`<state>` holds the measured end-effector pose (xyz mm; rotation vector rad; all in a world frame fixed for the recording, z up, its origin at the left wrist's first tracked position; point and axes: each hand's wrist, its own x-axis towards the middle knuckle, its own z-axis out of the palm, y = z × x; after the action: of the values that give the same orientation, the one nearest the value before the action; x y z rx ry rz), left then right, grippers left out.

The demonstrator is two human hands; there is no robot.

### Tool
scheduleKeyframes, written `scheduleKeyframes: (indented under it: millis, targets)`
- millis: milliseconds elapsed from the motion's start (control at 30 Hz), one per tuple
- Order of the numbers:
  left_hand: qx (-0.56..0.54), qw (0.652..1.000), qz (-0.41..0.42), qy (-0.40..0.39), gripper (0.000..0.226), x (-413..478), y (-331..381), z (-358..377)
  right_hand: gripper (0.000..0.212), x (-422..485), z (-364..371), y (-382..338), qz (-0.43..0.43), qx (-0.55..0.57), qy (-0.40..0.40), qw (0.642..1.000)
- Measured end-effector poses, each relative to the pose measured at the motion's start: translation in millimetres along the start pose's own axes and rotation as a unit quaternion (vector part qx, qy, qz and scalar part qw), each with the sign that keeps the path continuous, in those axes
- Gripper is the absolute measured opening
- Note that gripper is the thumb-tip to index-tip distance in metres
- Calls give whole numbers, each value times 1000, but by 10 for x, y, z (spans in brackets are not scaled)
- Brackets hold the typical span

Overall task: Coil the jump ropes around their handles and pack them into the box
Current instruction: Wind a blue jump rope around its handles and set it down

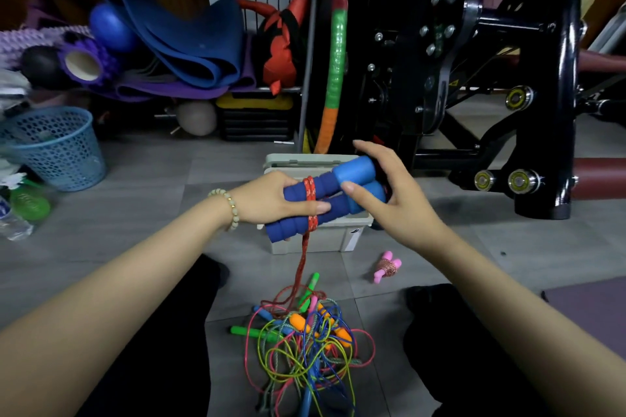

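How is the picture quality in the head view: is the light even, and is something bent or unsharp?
Head view: dim, uneven light, the background darkest; the wide-angle lens bows the floor tiles near the edges; the blue handles look sharp; the rope pile turns slightly soft toward the bottom edge.

One left hand [271,200] and one right hand [389,193], two blue foam handles [338,176] with one red rope [310,193], one grey box [315,240] beyond, one coiled pink rope [388,266] right, one near tangle of ropes [305,349] showing two green handles [313,281], one blue basket [57,149] far left.
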<state>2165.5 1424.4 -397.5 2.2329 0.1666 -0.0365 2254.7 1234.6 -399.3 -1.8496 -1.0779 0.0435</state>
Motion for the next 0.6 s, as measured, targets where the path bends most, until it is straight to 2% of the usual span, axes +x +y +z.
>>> scheduleKeyframes:
  millis: [67, 133, 200, 267, 333, 400, 467, 500, 600]
  targets:
    - [-30, 999, -6, 8, 34, -4, -27, 8, 85, -79, 115, 31, 70, 113, 18, 991]
    - [-45, 999, -15, 9, 31, -21, -63, 35, 104, -122, 214, 55, 125, 179, 51, 975]
    - [-61, 998, -24, 14, 37, -36, -103, 57, 113, -139, 272, 98, 167, 200, 77, 962]
    - [-97, 994, -37, 22, 38, -46, -124, 65, 113, -162, 342, 122, 209, 216, 92, 949]
    - [-143, 988, -49, 26, 33, -46, -110, 74, 103, -178, 428, 152, 237, 284, 79, 926]
    - [-188, 980, -59, 28, 28, -40, -76, 99, 86, -198, 508, 194, 241, 348, 8, 906]
    - [-199, 978, -60, 29, 27, -33, -46, 125, 53, -215, 555, 181, 226, 329, -82, 913]
    - [-193, 979, -59, 31, 27, -31, -34, 134, 42, -219, 566, 159, 229, 312, -114, 915]
    - [-189, 979, -63, 45, 26, -14, -64, 128, 19, -194, 577, 121, 225, 261, -144, 928]
